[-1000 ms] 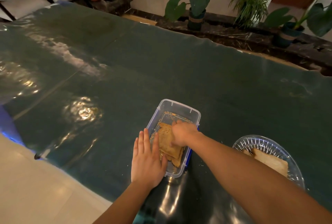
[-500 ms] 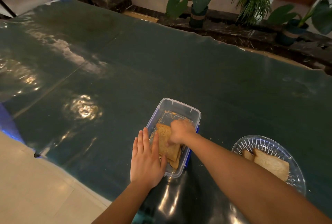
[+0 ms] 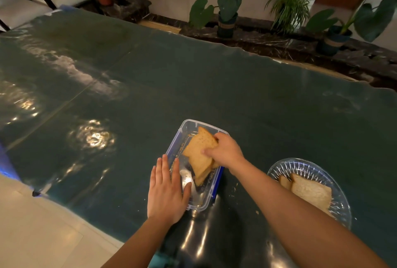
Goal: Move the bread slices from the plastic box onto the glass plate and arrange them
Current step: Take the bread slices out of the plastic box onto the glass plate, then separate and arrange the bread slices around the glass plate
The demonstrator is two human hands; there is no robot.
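Observation:
A clear plastic box [image 3: 186, 127] with blue clips sits on the dark table near its front edge. My right hand [image 3: 225, 150] grips browned bread slices [image 3: 198, 153] and holds them tilted above the box; there look to be two, stacked. My left hand [image 3: 167, 190] lies flat, fingers apart, against the box's near left corner. To the right stands the glass plate [image 3: 300, 165] with two pale bread slices on the plate [image 3: 309, 192]; my right forearm covers part of its near side.
The table [image 3: 193, 78] wears a shiny dark green plastic sheet with glare patches at left. Crumbs lie between box and plate. Potted plants [image 3: 227, 8] line a dark ledge beyond the far edge. Light floor tiles show at lower left.
My right hand has lifted the bread slices up out of the box, tilting them on edge. The left hand stays pressed against the box.

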